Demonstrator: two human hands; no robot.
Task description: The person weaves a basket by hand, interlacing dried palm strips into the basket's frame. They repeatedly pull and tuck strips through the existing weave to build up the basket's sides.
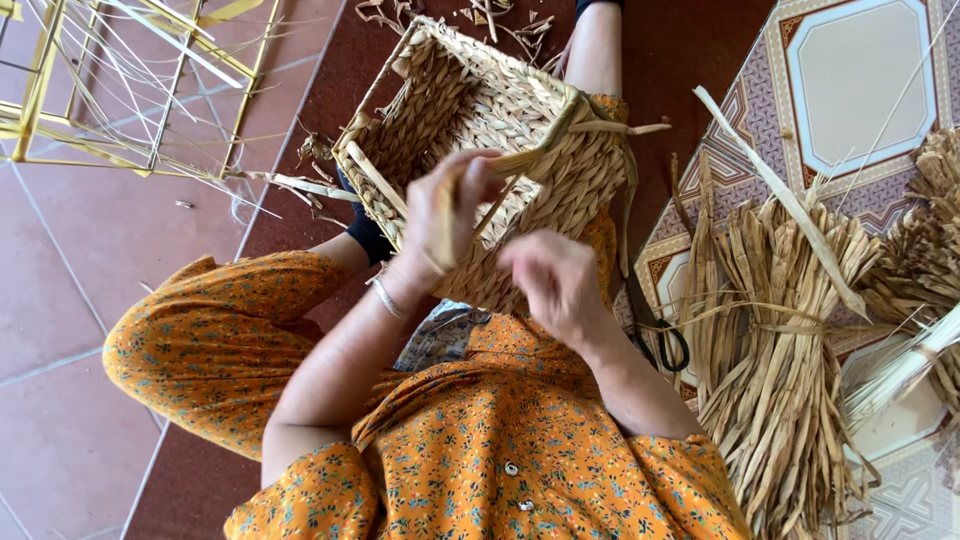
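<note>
**Basket on my lap, strand in hand**

The woven basket [480, 130] is tipped on its side across my knees, its open mouth turned leftward. My left hand [452, 205] is closed around a flat straw strand [520, 160] running up to the basket's rim. My right hand [555, 280] hovers just below, fingers loosely curled; I cannot tell if it holds anything. Scissors [660, 335] lie by my right elbow, beside a bundle of dried straw [775, 330] on the floor. Yellow wire frame [130, 80] far left.
</note>
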